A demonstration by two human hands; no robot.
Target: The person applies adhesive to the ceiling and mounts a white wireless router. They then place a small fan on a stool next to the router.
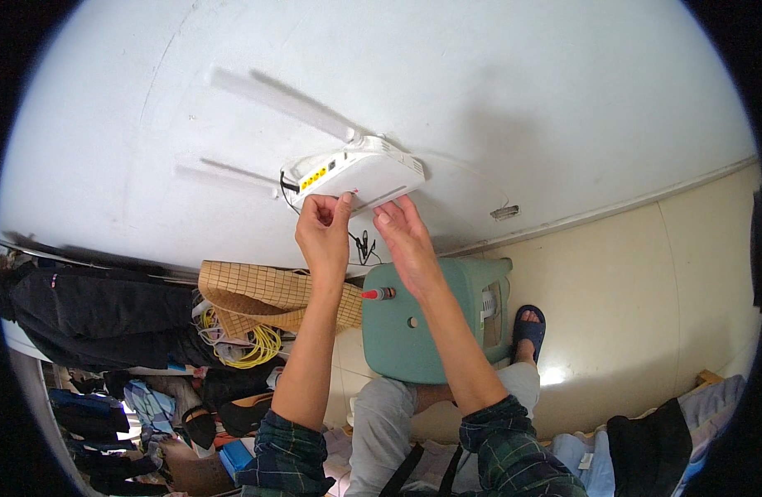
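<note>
We judge that the step in hand is steadying the white, rounded plastic router (373, 176), which sits at the pale painted wall (563, 99) with its row of ports turned to the left; we cannot tell whether it is fixed there. Our left hand (321, 236) is at its lower left edge, thumb against the front face and fingers curled, but we cannot tell whether that grip pinches anything. Our right hand (404, 240) has its grip loosely spread, fingertips at the lower edge. The next move, in our judgement, calls for even support from both hands and no tug on the thin black cable (289, 184) at the port end.

Counting, we see one router, two long white antennas (290, 103), what look like four yellow ports (314, 178) and one dark port (332, 165) beside them. Below there is one green plastic stool (439, 340) bearing one small red-tipped cylindrical object (378, 293), one coil of yellow cable (257, 352) and one woven tan mat (253, 286).
</note>
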